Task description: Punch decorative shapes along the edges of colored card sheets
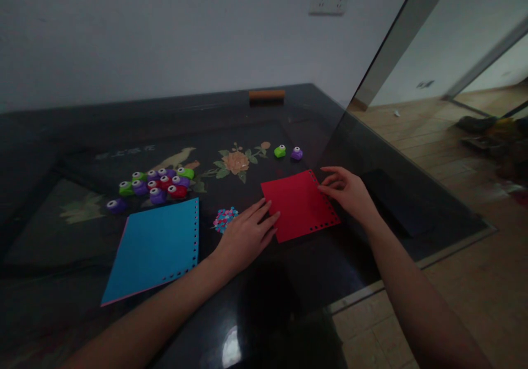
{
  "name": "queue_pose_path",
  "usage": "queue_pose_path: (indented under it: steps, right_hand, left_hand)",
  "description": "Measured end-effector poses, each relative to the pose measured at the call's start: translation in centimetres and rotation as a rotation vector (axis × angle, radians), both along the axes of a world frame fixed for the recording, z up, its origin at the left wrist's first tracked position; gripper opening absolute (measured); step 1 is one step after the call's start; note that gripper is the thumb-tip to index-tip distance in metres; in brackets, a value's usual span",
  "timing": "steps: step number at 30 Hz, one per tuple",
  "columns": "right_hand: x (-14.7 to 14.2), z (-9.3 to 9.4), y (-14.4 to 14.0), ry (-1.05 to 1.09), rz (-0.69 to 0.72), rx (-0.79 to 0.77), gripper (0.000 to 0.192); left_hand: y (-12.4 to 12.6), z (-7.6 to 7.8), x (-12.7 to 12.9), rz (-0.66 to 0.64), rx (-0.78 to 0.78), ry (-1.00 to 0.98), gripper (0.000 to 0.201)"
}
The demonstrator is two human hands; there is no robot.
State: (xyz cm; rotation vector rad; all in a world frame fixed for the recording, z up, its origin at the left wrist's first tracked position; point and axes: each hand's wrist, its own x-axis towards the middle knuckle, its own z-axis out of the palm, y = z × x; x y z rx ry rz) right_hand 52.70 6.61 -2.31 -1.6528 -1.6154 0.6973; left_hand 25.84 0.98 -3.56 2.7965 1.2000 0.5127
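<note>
A square red sheet of paper (299, 207), with punched holes along its right and bottom edges, lies on the dark table. My left hand (249, 231) rests at its left edge, fingers stretched out and slightly apart, the tips on the paper. At the right edge, my right hand (344, 190) has its thumb and a bent finger close together on the paper's rim, while the index finger stays extended. Just left of my left hand is a small heap of pink, blue and white paper dots (225, 219). Blue paper (159, 248), also punched along two edges, lies to the left with a pink edge under it.
Several green, purple and red one-eyed hole punches (157, 185) cluster behind the blue paper. A green punch (280, 151) and a purple punch (296, 153) stand behind the red sheet. An orange-brown cylinder (267, 95) lies near the wall. A dark flat object (396, 204) is at right.
</note>
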Motion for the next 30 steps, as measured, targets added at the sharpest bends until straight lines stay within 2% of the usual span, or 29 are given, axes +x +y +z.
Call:
queue_pose_path:
  steps: [3, 8, 24, 30]
  right_hand:
    - [0.2, -0.4, 0.1, -0.21, 0.029, 0.097, 0.031]
    - [0.1, -1.1, 0.2, -0.393, 0.062, 0.108, 0.024]
    - [-0.2, -0.9, 0.2, -0.38, 0.083, 0.064, 0.024]
    - [-0.1, -1.1, 0.2, -0.374, 0.094, 0.092, 0.025]
  left_hand:
    - [0.0, 0.0, 0.0, 0.003, -0.002, 0.008, 0.031]
    - [0.0, 0.1, 0.0, 0.006, -0.007, 0.025, 0.03]
    - [-0.2, 0.2, -0.1, 0.027, -0.023, 0.024, 0.031]
    - [-0.2, 0.3, 0.1, 0.046, -0.052, -0.004, 0.032]
